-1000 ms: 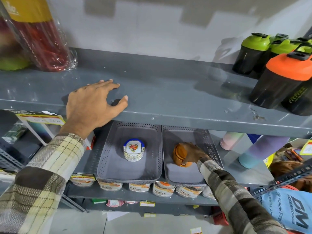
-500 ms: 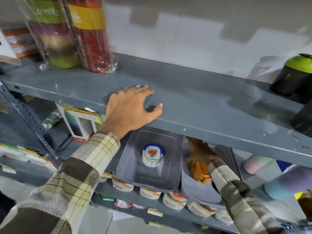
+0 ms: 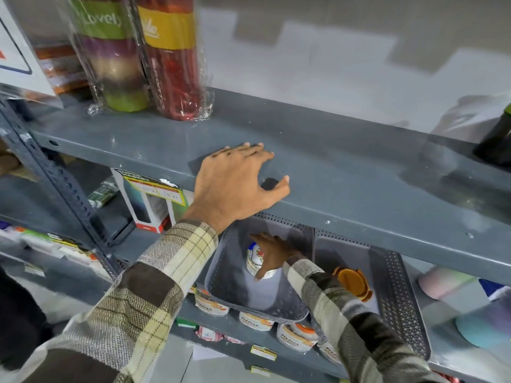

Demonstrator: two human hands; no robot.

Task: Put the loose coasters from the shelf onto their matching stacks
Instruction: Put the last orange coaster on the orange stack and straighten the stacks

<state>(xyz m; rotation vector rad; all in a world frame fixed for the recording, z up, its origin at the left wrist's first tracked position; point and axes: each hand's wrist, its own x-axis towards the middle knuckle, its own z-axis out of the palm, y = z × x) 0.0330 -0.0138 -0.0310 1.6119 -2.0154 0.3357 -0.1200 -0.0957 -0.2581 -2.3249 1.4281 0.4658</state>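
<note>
Head view: the left hand (image 3: 237,183) is lying spread and palm-down on the upper shelf (image 3: 345,167), fingers splayed toward the far wall, gripping nothing. No loose coaster is showing on the bare part of that shelf, though anything under the palm is hidden.

Down below, the right hand (image 3: 272,254) is reaching into the left grey tray (image 3: 221,283) and sitting right on the floral coaster stack (image 3: 255,261), fingers curved loosely around its top and right side. Whether it is carrying a loose coaster onto the pile, or just touching it, I cannot tell; the fingers are covering the top.

That stack is standing upright, its axis running vertical, printed face up, near the middle of the tray. It is lying directly under the right hand, well below and slightly right of the left one, so the right hand is clearly the nearer.

In the right grey tray (image 3: 398,299), the orange coaster stack (image 3: 352,283) is sitting tilted, face leaning toward the near right, just right of the right sleeve (image 3: 331,305) and untouched.

Only 2 stacks are in sight.
</note>
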